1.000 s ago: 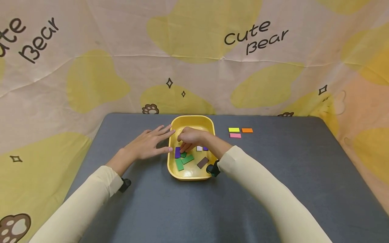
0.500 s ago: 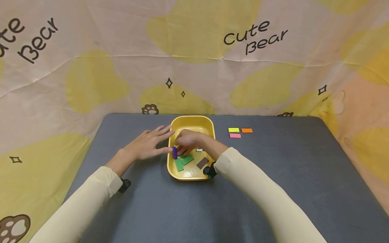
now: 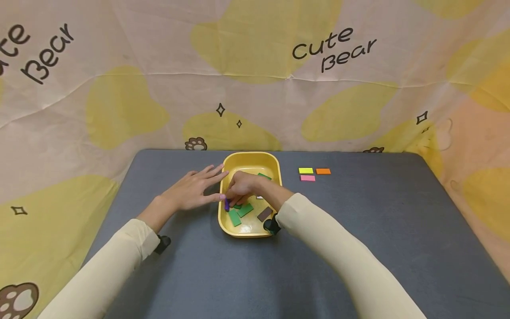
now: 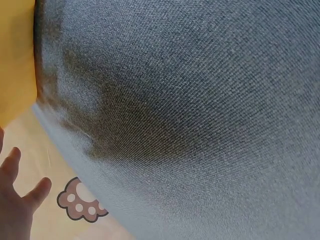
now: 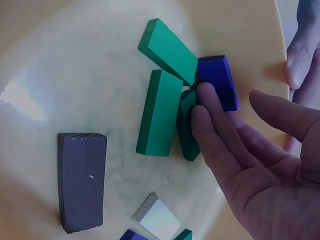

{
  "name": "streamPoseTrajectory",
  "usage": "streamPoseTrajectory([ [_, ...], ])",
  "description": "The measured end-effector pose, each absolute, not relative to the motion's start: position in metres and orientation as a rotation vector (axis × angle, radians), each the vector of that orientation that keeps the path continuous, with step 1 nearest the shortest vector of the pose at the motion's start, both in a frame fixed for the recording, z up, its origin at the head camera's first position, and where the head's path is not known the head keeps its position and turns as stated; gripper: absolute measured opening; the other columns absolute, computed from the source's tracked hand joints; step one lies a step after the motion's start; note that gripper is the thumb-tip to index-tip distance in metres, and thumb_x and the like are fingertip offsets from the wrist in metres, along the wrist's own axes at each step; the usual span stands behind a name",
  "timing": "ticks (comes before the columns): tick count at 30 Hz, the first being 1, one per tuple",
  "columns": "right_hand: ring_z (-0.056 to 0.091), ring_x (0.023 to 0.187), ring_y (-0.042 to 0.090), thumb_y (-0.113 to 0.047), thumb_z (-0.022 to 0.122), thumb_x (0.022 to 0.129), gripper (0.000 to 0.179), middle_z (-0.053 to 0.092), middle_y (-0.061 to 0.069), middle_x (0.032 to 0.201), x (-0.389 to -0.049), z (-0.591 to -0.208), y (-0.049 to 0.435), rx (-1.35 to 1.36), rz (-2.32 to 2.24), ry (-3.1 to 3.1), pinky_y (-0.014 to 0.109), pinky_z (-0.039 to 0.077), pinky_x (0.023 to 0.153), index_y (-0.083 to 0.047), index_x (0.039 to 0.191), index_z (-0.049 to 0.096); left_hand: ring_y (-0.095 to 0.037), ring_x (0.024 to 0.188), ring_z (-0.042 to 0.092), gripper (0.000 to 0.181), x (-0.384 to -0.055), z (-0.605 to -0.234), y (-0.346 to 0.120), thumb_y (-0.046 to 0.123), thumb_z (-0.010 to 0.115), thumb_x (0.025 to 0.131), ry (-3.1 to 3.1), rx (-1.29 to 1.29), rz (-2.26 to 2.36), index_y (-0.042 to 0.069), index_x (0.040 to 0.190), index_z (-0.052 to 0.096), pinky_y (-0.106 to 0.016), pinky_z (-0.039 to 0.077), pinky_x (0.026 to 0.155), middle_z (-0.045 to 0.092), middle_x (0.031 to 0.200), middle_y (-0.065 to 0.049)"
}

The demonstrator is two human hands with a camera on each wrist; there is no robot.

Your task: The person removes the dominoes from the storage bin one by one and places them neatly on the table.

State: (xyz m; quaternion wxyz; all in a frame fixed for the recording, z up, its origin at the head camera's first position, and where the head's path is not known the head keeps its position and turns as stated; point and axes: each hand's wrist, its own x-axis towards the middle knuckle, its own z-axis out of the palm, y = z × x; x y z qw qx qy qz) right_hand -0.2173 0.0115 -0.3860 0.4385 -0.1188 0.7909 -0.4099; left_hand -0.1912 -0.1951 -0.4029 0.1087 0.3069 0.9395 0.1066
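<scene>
My right hand (image 3: 241, 185) reaches down into a yellow plastic tub (image 3: 249, 231). In the right wrist view its fingers are extended, with fingertips right at a small green block (image 5: 188, 125) and a purple block (image 5: 218, 82). The purple block leans up at the tub's side wall, partly behind the fingers; the thumb stands apart. Two longer green blocks, one upright in the picture (image 5: 160, 114) and one slanted (image 5: 169, 51), lie alongside. My left hand (image 3: 195, 188) is spread at the tub's left rim, fingertips at the edge and holding nothing.
Inside the tub lie a dark brown block (image 5: 83, 181), a white block (image 5: 158, 218) and another green block (image 3: 264, 176). On the grey table (image 3: 358, 221), right of the tub, rest a yellow block (image 3: 306, 170), an orange block (image 3: 323, 171) and a pink block (image 3: 307, 178).
My right hand has shifted left and slightly toward me in the tub. The purple block has gone from flat to tipped up against the left wall. My left hand has stayed put.
</scene>
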Motion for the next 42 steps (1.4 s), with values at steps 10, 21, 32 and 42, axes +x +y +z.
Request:
streamPoseTrajectory([
  [10,0.072,0.096,0.031,-0.008,0.061,0.096,0.023,0.072,0.025,0.101,-0.217,-0.390,0.008,-0.242,-1.047,2.006,0.039,0.055,0.088,0.009,0.108,0.072,-0.031,0.151,0.015,0.078,-0.191,-0.404,-0.195,0.069,0.042,0.096,2.768,0.903,0.310,0.025,0.159,0.027,-0.060,0.024,0.112,0.016,0.165,0.001],
  [21,0.073,0.093,0.031,-0.006,0.063,0.096,0.017,0.072,0.026,0.099,-0.216,-0.394,0.006,-0.223,-1.079,2.034,0.039,0.056,0.085,0.007,0.101,0.072,-0.032,0.151,0.016,0.078,-0.190,-0.403,-0.195,0.067,0.044,0.096,2.768,0.901,0.307,0.024,0.159,0.027,-0.061,0.024,0.112,0.017,0.165,-0.001],
  [32,0.074,0.089,0.029,-0.008,0.066,0.094,0.019,0.074,0.023,0.093,-0.217,-0.389,0.012,-0.275,-1.048,2.089,0.038,0.057,0.084,0.007,0.103,0.073,-0.031,0.151,0.016,0.077,-0.191,-0.403,-0.195,0.067,0.044,0.096,2.769,0.900,0.317,0.026,0.159,0.026,-0.060,0.024,0.112,0.017,0.165,0.000],
  [42,0.072,0.084,0.028,-0.008,0.063,0.097,0.024,0.073,0.017,0.083,-0.230,-0.375,0.032,-0.253,-1.042,2.146,0.038,0.056,0.085,0.007,0.113,0.072,-0.033,0.151,0.018,0.075,-0.192,-0.405,-0.195,0.061,0.050,0.097,2.776,0.895,0.309,0.026,0.159,0.027,-0.061,0.024,0.112,0.017,0.165,-0.001],
])
